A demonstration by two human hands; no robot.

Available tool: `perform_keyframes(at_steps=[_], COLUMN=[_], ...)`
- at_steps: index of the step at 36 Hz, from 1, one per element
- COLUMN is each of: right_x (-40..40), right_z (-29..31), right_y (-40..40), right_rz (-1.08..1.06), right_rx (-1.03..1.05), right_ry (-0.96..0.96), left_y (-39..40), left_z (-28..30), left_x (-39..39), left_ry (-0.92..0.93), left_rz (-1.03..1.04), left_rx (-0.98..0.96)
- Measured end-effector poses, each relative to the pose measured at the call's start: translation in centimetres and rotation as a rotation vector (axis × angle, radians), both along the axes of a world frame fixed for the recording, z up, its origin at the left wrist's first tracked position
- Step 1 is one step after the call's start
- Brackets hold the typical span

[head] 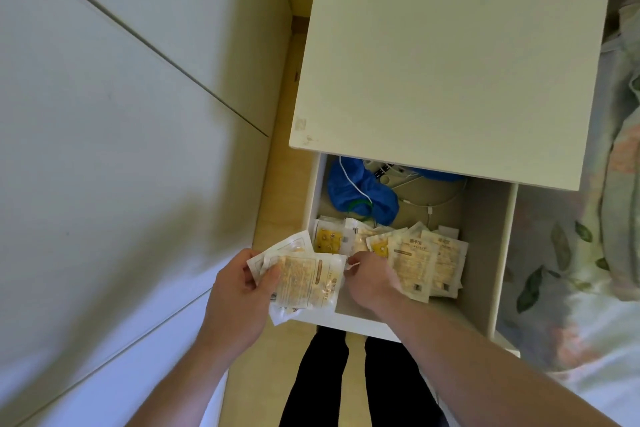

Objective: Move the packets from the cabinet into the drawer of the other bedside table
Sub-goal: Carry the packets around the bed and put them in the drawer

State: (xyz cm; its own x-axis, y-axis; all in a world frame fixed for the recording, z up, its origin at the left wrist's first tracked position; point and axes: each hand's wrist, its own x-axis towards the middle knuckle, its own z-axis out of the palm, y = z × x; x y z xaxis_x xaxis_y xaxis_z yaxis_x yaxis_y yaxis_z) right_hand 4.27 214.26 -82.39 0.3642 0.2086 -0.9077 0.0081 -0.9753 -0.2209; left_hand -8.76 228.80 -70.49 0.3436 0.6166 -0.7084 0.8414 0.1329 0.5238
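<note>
Pale wooden floor (277, 184) runs between white wardrobe doors (104, 149) on the left and a bed with leaf-patterned bedding (571, 270) on the right. Nearest the camera, dark trouser legs (346, 385) stand just before the pulled-out drawer (485, 236) of a white bedside table (450, 45).

Over the drawer's front left corner, the left hand (239, 298) grips a fanned stack of packets (304, 282), thumb curled across the top one. These are flat, white-edged sachets with yellowish contents showing through and printed text on the face. The right hand (372, 279) reaches inside the drawer and pinches the right edge of the top packet between thumb and fingertips.

Just beyond and to the right, more packets (415, 260) of the same kind lie overlapping on the drawer floor, some face down, spread across its front half and nearly touching the right hand. The front right corner and the strip along the right wall are bare drawer floor. Farther back, a crumpled blue bag (360, 191) fills the left rear, with thin white cables (429, 198) trailing across it, partly hidden under the table top.
</note>
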Motion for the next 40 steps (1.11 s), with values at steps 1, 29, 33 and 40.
perform_keyframes(at_steps=[1, 29, 33, 40], right_x=[0.4, 3.2, 0.8, -1.3], right_z=[0.1, 1.3, 0.3, 0.3], right_y=[-0.4, -3.5, -1.8, -0.7], right_rz=[-0.014, -0.866, -0.750, -0.395], right_rx=[-0.001, 0.223, 0.162, 0.090], right_ry=[-0.002, 0.235, 0.215, 0.097], left_y=[0.0, -1.1, -1.0, -1.2], left_z=[0.0, -2.3, -2.5, -2.6], left_x=[0.2, 1.3, 0.8, 1.4], left_ry=[-0.004, 0.055, 0.000, -0.021], left_rz=[0.003, 0.072, 0.088, 0.000], left_rx=[0.001, 0.132, 0.094, 0.084])
